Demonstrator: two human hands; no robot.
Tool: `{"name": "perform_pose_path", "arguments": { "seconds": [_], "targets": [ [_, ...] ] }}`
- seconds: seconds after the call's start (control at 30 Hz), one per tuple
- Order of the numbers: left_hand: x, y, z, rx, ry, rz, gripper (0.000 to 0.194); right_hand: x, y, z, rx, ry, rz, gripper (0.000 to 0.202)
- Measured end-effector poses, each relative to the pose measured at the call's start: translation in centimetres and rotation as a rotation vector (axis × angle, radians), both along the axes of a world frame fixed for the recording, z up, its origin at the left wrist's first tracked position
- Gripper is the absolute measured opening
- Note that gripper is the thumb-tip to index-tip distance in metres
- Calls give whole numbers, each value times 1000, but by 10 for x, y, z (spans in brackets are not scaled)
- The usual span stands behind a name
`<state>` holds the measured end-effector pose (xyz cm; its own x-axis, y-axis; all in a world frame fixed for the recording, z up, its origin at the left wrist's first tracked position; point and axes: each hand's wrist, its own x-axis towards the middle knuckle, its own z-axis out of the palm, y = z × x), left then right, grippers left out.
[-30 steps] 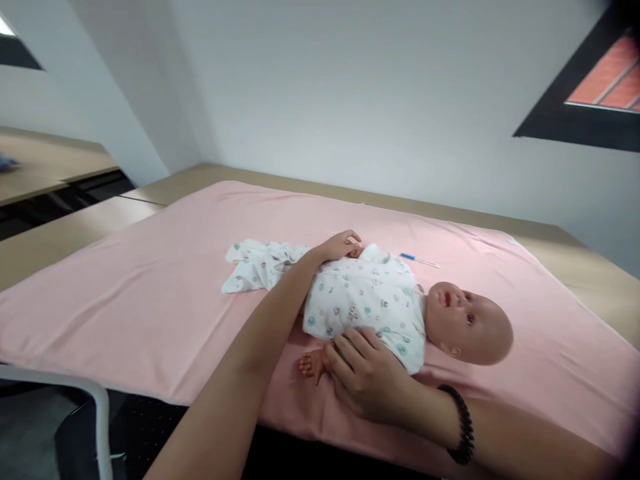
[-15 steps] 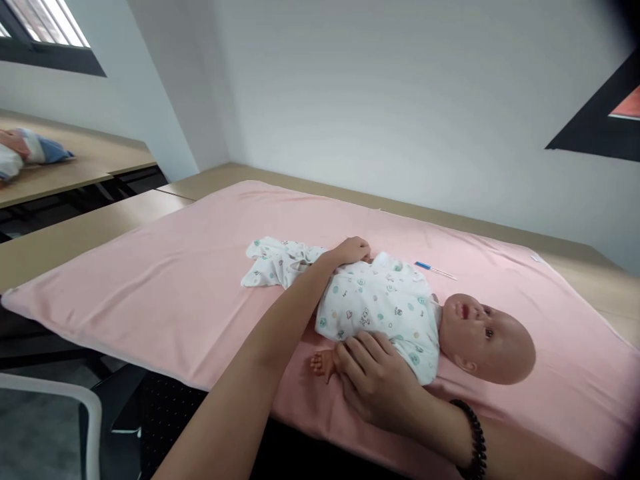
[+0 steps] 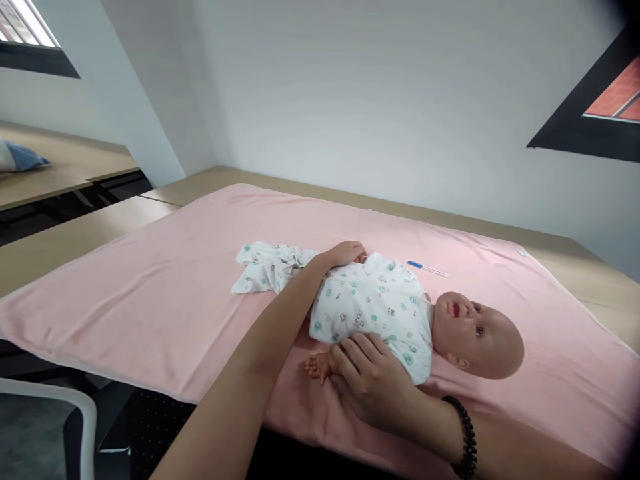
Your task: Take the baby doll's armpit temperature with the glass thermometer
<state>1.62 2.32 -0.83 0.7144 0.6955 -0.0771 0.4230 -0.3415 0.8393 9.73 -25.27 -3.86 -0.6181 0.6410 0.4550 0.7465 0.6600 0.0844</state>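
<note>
A baby doll (image 3: 480, 337) in a white patterned top (image 3: 370, 300) and matching trousers (image 3: 265, 267) lies on its back on a pink blanket (image 3: 150, 293), head to the right. My left hand (image 3: 349, 253) reaches across the doll's waist and closes round its far hand, of which only a little shows. Near the front edge, my right hand (image 3: 373, 377), with a dark beaded bracelet at the wrist, is wrapped round the doll's near forearm and sleeve end; the doll's small hand (image 3: 317, 367) sticks out beside my fingers.
Behind the doll lies a blue and clear thermometer-like stick (image 3: 425, 268) on the blanket. The blanket covers a wooden table (image 3: 90, 230) against a white wall. Another table (image 3: 60, 150) with a blue and white bundle (image 3: 20, 157) stands at the far left. A chair frame (image 3: 85, 413) is at lower left.
The whole view has shifted slightly, so the doll and both hands appear a little farther left. Both hands keep their hold on the doll's arms.
</note>
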Motion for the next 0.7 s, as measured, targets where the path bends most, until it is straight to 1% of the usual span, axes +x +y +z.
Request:
{"name": "perform_pose_path", "arguments": {
  "seconds": [0.1, 0.23, 0.33, 0.5, 0.6, 0.7],
  "targets": [
    [0, -2, 2, -11, 0, -16, 25, 0, -1, -2, 21, 60, -45, 31],
    [0, -2, 4, -12, -1, -19, 24, 0, -2, -5, 92, 115, -73, 18],
    [0, -1, 5, -12, 4, -38, 25, -1, 0, -6, 119, 127, -112, 15],
    [2, 3, 1, -19, -6, -58, 23, -2, 0, -5, 104, 91, -174, 17],
    [2, 3, -1, -6, -14, -90, 28, -3, 1, -4, 95, 82, -179, 19],
    [0, 0, 1, 28, 3, -112, 27, -3, 2, -4, 106, 113, -174, 17]
  ]
}}
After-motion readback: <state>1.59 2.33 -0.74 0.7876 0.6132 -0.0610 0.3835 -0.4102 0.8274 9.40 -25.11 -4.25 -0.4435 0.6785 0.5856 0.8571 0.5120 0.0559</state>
